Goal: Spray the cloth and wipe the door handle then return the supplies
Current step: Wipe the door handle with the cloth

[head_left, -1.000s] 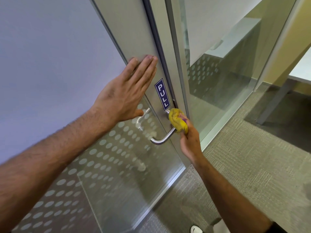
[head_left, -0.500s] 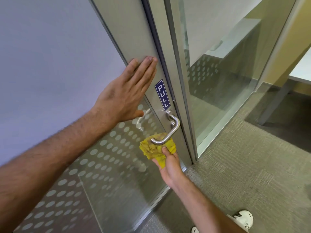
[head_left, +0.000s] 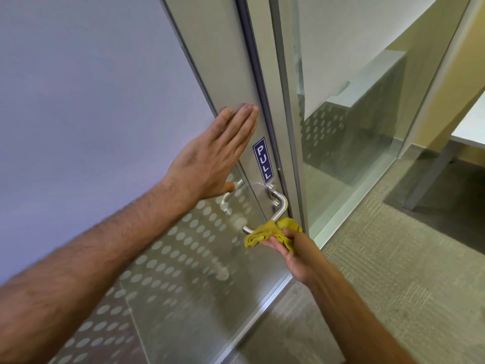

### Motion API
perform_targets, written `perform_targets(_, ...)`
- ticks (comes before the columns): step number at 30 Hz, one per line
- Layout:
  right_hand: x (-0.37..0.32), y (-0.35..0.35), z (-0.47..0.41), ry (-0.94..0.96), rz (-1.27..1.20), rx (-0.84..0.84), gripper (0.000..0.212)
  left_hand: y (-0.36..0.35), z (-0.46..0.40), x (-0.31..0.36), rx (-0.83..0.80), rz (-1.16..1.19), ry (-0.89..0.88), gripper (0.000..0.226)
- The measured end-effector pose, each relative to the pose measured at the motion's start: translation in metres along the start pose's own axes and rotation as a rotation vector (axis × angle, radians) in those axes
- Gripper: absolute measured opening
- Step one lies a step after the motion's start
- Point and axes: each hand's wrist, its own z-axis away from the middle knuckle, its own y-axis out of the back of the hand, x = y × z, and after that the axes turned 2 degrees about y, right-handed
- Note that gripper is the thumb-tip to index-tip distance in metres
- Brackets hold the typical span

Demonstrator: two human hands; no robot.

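Observation:
A curved steel door handle (head_left: 280,203) sticks out from the metal stile of a glass door (head_left: 231,74), just below a blue PULL sign (head_left: 263,160). My right hand (head_left: 296,252) grips a crumpled yellow cloth (head_left: 265,232), which is pressed against the lower end of the handle. My left hand (head_left: 212,158) lies flat on the door stile above the handle, fingers together and holding nothing. No spray bottle is in view.
The door glass (head_left: 168,258) carries a pattern of frosted dots, and a second handle shows through it. To the right are a fixed glass panel (head_left: 349,153), grey carpet (head_left: 393,271) and a table leg (head_left: 430,177).
My right hand slid the cloth from the top of the handle down to its lower end, then shifted a little to the right. My left hand stayed flat on the door.

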Motion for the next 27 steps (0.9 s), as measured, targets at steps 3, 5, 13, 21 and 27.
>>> perform_targets(3,-0.037,-0.01,-0.001,0.102,0.109,0.093,0.025,-0.002,0.0,-0.001,0.01,0.003,-0.001,0.139)
perform_targets(5,-0.06,-0.016,-0.003,0.206,0.128,0.171,0.018,-0.002,0.0,0.0,0.018,0.005,0.0,0.137)
perform_targets(13,-0.057,-0.055,0.011,1.3,1.08,0.118,0.026,-0.002,0.0,-0.001,0.013,0.016,0.011,0.14)
perform_targets(21,-0.002,-0.074,-0.029,1.54,1.16,-0.115,0.048,-0.006,-0.001,0.001,0.022,-0.015,-0.013,0.137)
perform_targets(27,-0.014,-0.012,-0.032,1.277,1.573,-0.182,0.052,-0.007,0.0,0.001,0.031,0.023,0.002,0.138)
